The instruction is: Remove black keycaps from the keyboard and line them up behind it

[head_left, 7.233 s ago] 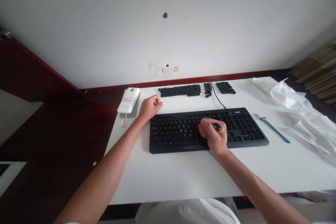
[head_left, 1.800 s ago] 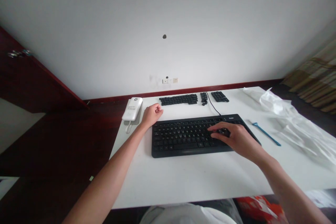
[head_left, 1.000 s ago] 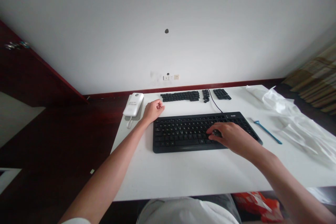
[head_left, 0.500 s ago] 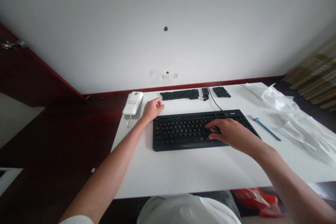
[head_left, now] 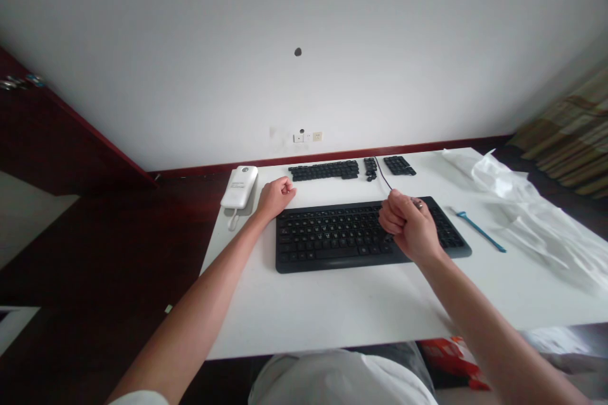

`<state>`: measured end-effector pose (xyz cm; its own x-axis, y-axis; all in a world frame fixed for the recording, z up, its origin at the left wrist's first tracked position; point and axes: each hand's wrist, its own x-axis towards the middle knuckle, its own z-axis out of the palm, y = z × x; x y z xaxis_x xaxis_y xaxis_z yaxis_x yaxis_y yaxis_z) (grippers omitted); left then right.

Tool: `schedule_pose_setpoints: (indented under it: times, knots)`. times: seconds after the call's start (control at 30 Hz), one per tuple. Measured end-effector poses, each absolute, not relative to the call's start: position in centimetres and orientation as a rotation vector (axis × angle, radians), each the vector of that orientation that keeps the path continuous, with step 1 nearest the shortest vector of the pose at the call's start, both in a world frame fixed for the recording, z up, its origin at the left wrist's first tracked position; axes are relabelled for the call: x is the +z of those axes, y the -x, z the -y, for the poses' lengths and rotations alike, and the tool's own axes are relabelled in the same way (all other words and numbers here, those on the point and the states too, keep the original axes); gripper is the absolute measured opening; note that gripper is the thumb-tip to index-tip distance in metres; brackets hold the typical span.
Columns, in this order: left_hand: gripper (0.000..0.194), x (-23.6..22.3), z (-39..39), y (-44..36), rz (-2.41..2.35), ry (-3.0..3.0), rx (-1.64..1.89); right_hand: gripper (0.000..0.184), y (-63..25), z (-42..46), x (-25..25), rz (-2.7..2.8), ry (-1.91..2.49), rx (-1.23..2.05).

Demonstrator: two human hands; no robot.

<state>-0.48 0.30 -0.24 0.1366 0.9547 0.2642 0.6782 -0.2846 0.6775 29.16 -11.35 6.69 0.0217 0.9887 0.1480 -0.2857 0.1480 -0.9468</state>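
Note:
A black keyboard [head_left: 332,234] lies on the white table, its cable running back from the rear edge. My left hand [head_left: 278,196] rests at the keyboard's far left corner with its fingers curled in; nothing shows in them. Over the keyboard's right half, my right hand [head_left: 408,221] is raised in a fist. A small dark, shiny thing [head_left: 417,204] sticks out at its thumb side; the rest of it is hidden. Behind the keyboard, black keycaps sit in three groups: a wide block [head_left: 324,170], a narrow column [head_left: 370,168] and a square block [head_left: 399,166].
On the left of the table is a white device [head_left: 240,187] with a strap loop. To the right lie a blue slim tool [head_left: 481,231] and crumpled white plastic [head_left: 536,221]. A wall with sockets [head_left: 308,137] stands behind, and a red bag [head_left: 453,357] is below the front edge.
My right hand has risen from the keys and turned, its fingers now closed into a fist. My left hand has stayed by the keyboard's corner.

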Motion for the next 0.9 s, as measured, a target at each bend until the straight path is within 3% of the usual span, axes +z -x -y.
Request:
schedule_pose_setpoints:
  times: [0.53,0.9]
  knots:
    - [0.019,-0.1,-0.3,0.4,-1.558,-2.005,0.945,0.061,-28.7,12.2,2.7,1.13,0.91,1.098]
    - [0.02,-0.1,-0.2,0.4,-1.538,-2.0,0.964,0.059,-28.3,12.3,3.0,1.202,0.981,1.059]
